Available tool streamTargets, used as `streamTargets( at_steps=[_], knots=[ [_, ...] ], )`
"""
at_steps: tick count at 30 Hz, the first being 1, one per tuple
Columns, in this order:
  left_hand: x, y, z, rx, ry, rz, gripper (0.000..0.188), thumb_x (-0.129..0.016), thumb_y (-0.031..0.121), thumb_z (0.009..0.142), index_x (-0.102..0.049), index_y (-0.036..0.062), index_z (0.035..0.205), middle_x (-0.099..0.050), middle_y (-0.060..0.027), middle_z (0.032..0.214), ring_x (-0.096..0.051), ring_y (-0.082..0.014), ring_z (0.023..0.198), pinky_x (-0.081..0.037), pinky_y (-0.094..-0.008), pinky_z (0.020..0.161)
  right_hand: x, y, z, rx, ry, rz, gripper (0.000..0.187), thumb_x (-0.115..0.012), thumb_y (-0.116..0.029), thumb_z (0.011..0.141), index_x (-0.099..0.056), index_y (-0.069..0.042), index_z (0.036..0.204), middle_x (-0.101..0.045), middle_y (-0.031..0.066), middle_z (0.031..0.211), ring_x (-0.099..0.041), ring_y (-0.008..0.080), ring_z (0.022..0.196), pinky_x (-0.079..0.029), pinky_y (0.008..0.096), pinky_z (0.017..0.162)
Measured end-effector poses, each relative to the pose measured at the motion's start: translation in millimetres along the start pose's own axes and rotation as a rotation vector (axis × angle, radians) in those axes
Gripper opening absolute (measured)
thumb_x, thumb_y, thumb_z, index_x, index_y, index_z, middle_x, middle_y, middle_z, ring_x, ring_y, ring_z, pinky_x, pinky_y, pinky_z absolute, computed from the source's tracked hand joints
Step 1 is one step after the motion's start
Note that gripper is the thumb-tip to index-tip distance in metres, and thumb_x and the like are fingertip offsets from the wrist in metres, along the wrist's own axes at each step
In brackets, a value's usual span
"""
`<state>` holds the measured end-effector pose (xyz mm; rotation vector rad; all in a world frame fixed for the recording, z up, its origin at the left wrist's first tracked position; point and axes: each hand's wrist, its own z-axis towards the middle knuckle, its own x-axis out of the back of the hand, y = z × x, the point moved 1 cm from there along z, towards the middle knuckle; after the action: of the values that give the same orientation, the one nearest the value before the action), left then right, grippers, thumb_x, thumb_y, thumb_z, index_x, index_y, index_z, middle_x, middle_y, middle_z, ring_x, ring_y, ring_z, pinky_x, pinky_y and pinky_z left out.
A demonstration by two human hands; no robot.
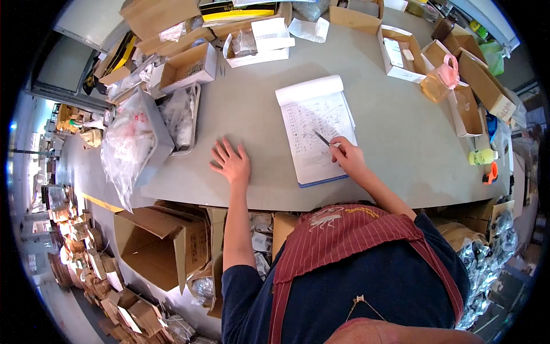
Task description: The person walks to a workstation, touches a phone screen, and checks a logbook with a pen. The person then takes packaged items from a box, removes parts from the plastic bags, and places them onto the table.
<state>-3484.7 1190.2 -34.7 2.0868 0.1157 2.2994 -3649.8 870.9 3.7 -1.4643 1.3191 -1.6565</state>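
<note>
A white notepad (318, 129) with handwritten lines lies open on the grey table (246, 132), its top sheets folded back. My right hand (348, 156) rests on the lower right of the page and holds a dark pen (322, 138) with its tip on the paper. My left hand (230, 161) lies flat on the bare table to the left of the notepad, fingers spread, holding nothing.
A tray (182, 117) and a grey bin of plastic bags (134, 143) stand at the left. Open cardboard boxes (189, 66) line the far edge and right side, with a pink-lidded jug (442, 77). More cartons (163, 243) sit on the floor below the table's front edge.
</note>
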Motion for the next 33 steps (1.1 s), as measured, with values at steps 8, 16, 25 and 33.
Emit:
streamTargets(
  at_steps=[8,16,25,33],
  knots=[
    [2,1,0,0.001,-0.008,-0.011,0.064,-0.031,0.049,0.102,-0.023,0.0149,0.156,-0.019,-0.0109,0.162,-0.010,-0.0326,0.150,-0.005,-0.0659,0.115,0,0,1,-0.067,-0.060,0.050,0.019,-0.061,-0.019,0.096,-0.059,-0.009,0.111,-0.065,0.0049,0.066,-0.063,0.0133,0.059,-0.048,0.0287,0.053],
    [3,2,-1,-0.006,0.002,-0.023,0.063,-0.034,0.046,0.101,-0.025,0.0147,0.155,-0.019,-0.0106,0.162,-0.012,-0.0325,0.150,-0.006,-0.0661,0.114,17,22,-17,0.038,0.102,0.021,0.022,-0.065,-0.016,0.093,-0.060,-0.007,0.112,-0.068,0.0106,0.085,-0.066,0.0188,0.073,-0.052,0.0331,0.063],
    [1,1,0,-0.010,0.037,-0.015,0.062,-0.036,0.046,0.101,-0.027,0.0159,0.155,-0.021,-0.0102,0.162,-0.014,-0.0331,0.149,-0.008,-0.0662,0.114,46,48,-54,0.378,0.220,-0.409,0.020,-0.065,-0.005,0.083,-0.064,-0.004,0.104,-0.063,0.0128,0.096,-0.058,0.0348,0.093,-0.046,0.0445,0.086],
    [-3,-1,-1,-0.020,0.022,-0.005,0.062,-0.036,0.046,0.102,-0.026,0.0160,0.155,-0.019,-0.0099,0.162,-0.014,-0.0334,0.149,-0.006,-0.0661,0.114,47,42,-50,0.343,0.197,-0.439,0.021,-0.068,-0.009,0.081,-0.065,-0.008,0.102,-0.063,0.0093,0.096,-0.059,0.0307,0.092,-0.044,0.0419,0.086]
  ],
)
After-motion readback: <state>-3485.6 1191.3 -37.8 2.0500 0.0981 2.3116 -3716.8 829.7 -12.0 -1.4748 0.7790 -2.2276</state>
